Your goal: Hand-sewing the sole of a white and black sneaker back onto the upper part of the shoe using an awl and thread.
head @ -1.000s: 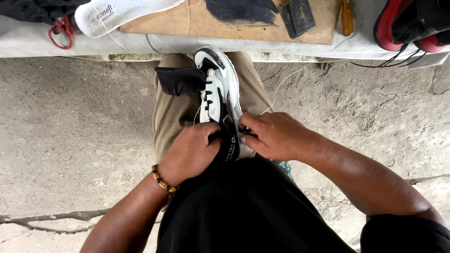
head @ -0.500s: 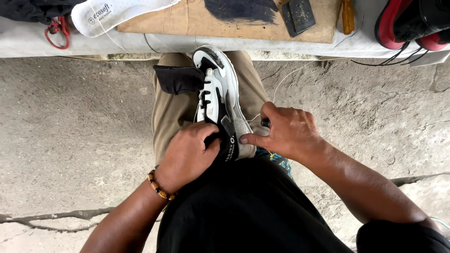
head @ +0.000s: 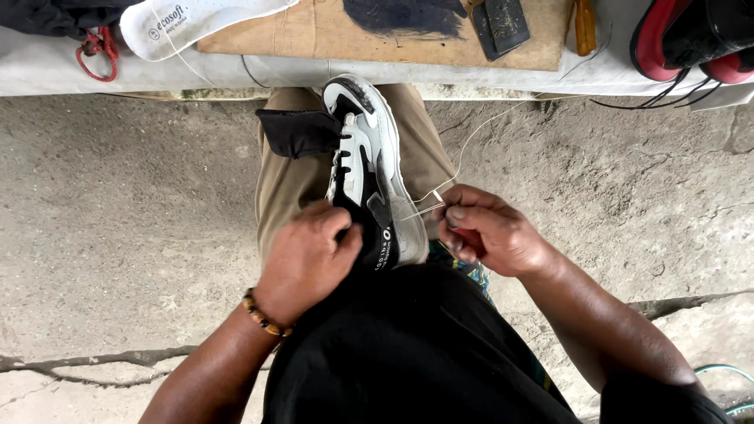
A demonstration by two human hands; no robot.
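Now your left hand (head: 305, 263) clamps the black-and-white leather sneaker (head: 369, 169) on your lap; just right of it, your right hand (head: 491, 234) pinches a stitching tool, drawing pale thread (head: 471, 137) taut. Stitching, seemingly; pull snug next.

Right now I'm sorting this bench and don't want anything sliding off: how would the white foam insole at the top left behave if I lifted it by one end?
The white foam insole looks thin and flat, so probably light and bendy, drooping if lifted. Its end overhangs the brown cardboard sheet, so a nudge might shift it easily.
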